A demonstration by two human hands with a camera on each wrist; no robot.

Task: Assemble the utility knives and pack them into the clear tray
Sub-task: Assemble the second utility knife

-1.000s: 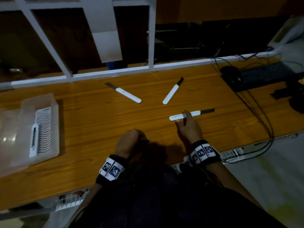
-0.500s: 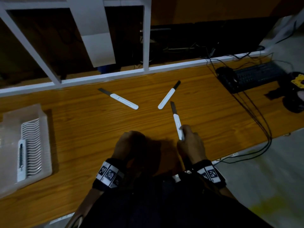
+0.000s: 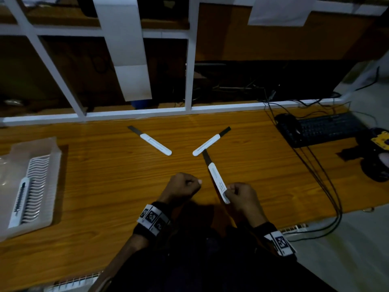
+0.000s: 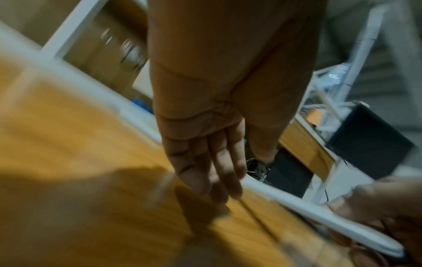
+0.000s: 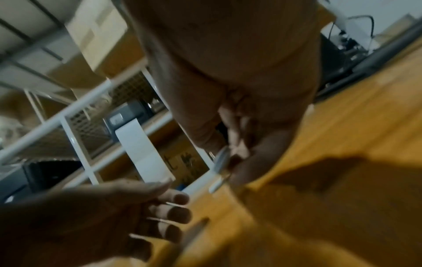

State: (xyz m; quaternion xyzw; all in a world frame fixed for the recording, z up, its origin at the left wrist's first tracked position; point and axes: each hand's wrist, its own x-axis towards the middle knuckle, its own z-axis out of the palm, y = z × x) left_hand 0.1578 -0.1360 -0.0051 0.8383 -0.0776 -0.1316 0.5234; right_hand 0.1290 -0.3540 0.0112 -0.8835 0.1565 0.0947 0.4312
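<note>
Near the front edge of the worktop, our right hand pinches the butt of 1 utility knife between thumb and fingertips, its dark blade aimed at the back edge. A second ago that knife lay crosswise under our fingers; it has since swung round lengthwise and come off the wood at our end, so we judge it picked up and ready for the next assembly step. Our left hand waits just beside it, holding nothing; the head view shows it curled like a fist, while the wrist views show the fingers only loosely bent, so we call it relaxed. 2 more knives lie mid-worktop toward the back edge, angled toward each other; the held blade's tip sits close to the butt of the right-hand one. At the left edge, the clear tray holds 1 white part in its ribbed slots, with most slots still free. Between our hands and the tray the wood is bare, giving an easy sweep leftward. Cables and a dark keyboard crowd the right end, so we would keep work away from there.
</note>
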